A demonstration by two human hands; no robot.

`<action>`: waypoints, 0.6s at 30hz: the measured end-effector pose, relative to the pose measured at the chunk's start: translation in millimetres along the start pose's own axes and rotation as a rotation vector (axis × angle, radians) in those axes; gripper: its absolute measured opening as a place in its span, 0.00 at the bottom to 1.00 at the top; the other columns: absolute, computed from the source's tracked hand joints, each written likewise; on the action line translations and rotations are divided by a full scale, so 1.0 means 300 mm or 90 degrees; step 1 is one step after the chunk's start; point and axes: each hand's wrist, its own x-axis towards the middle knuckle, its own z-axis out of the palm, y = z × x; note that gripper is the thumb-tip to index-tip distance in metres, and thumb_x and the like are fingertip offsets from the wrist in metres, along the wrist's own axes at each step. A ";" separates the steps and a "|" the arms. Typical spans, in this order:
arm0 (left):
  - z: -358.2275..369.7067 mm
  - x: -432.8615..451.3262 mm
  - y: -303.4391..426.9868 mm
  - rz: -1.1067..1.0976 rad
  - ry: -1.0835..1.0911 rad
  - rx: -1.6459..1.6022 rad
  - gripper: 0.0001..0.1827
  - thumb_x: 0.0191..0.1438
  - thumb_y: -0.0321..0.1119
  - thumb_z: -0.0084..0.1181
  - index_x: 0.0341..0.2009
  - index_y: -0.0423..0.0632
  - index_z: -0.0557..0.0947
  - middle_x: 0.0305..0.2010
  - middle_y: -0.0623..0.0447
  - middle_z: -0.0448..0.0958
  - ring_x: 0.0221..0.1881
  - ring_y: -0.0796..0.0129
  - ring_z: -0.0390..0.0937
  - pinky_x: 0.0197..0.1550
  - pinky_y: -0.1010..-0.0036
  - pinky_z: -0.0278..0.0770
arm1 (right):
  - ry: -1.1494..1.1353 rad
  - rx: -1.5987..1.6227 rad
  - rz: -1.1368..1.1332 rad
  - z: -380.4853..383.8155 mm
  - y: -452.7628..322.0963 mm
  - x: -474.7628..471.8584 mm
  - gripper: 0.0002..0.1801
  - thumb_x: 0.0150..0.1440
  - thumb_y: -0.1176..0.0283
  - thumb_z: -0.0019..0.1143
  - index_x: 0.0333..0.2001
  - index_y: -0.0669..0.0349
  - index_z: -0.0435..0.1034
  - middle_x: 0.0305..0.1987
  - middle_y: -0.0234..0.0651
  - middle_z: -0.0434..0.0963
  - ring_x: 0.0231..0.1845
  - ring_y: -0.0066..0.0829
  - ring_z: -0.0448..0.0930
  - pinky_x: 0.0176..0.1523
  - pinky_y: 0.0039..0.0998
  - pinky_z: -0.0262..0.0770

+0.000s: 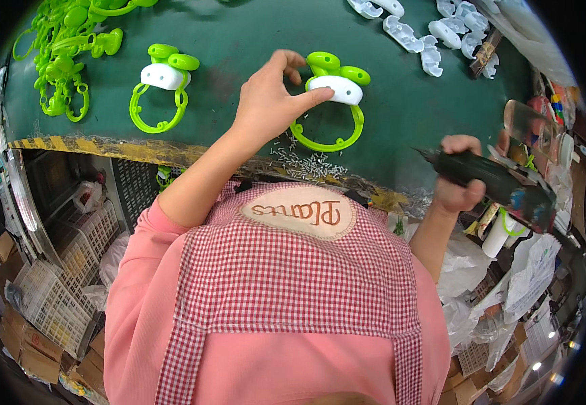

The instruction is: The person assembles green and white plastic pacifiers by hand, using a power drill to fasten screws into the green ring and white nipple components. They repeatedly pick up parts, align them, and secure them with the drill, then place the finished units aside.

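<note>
My left hand point(272, 98) rests its thumb on the white two-holed plastic piece point(341, 90) of a green plastic ring part point(298, 136), its fingers curled above and left of the piece. At the right, my right hand point(457, 174) grips a dark power screwdriver point(480, 174), its tip pointing left, off the parts. A similar green ring assembly point(158, 126) with a white piece lies farther left on the green table. Small silvery screws point(315, 164) are heaped by the table's front edge, just below the ring under my left hand.
Tangled green plastic parts point(65, 66) are piled at the table's far left. Loose white plastic shells point(432, 38) lie at the back right, beside a dark taped bar point(486, 53). The worn front edge point(120, 149) bears yellow-black tape. Plastic crates point(65, 288) stand below, at the left.
</note>
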 end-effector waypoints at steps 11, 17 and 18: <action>-0.008 -0.158 -0.011 0.401 0.031 0.029 0.09 0.42 0.33 0.67 0.31 0.51 0.82 0.30 0.57 0.76 0.35 0.61 0.72 0.35 0.68 0.72 | -0.008 0.024 0.151 0.354 0.008 -0.132 0.43 0.49 0.47 0.63 0.59 0.57 0.51 0.28 0.33 0.70 0.30 0.29 0.71 0.40 0.36 0.67; 0.042 -0.200 -0.013 0.487 -0.012 0.044 0.10 0.39 0.33 0.69 0.29 0.50 0.84 0.30 0.58 0.77 0.34 0.63 0.72 0.36 0.68 0.72 | -0.084 0.201 0.065 0.354 -0.106 -0.083 0.47 0.50 0.41 0.64 0.63 0.51 0.49 0.28 0.33 0.70 0.27 0.29 0.72 0.36 0.35 0.68; 0.051 -0.199 -0.004 0.487 -0.042 0.034 0.09 0.39 0.34 0.69 0.29 0.50 0.84 0.29 0.59 0.77 0.34 0.64 0.72 0.36 0.68 0.72 | -0.104 0.227 0.055 0.363 -0.117 -0.078 0.47 0.50 0.42 0.64 0.64 0.50 0.49 0.29 0.33 0.71 0.28 0.29 0.72 0.37 0.36 0.68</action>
